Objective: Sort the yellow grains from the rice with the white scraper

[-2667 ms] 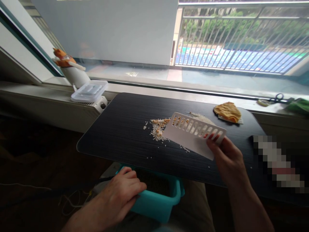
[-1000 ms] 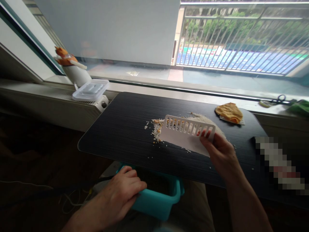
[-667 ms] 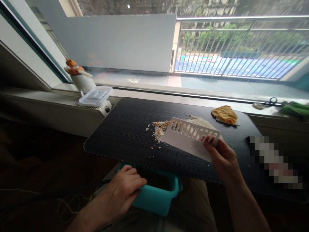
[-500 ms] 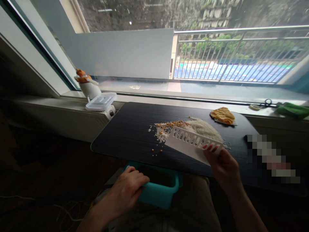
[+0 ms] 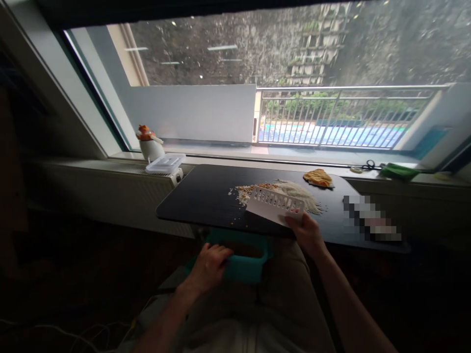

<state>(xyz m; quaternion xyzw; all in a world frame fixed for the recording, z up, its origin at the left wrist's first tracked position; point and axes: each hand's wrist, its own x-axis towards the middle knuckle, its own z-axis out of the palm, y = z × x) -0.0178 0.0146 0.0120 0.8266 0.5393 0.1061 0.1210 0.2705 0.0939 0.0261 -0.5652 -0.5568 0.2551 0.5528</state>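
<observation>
My right hand [image 5: 306,234] grips a white slotted scraper [image 5: 274,204] by its right end, tilted over the near part of a black table [image 5: 200,198]. Just behind the scraper lies a heap of white rice mixed with yellow grains [image 5: 283,190]. A few loose grains lie in front of it. My left hand [image 5: 210,265] is closed on the left rim of a teal plastic bin [image 5: 247,265] that sits on my lap under the table's front edge.
A crumpled yellow cloth [image 5: 318,178] lies at the table's far right. On the sill stand a white jar with an orange figure [image 5: 149,143], a clear lidded box [image 5: 165,163], scissors [image 5: 364,166] and a green cloth [image 5: 398,171]. A window with railings runs behind.
The camera has tilted up and pulled back, so everything looks smaller. The scraper has drawn back toward me from the heap, leaving more rice showing. My left hand stays on the bin.
</observation>
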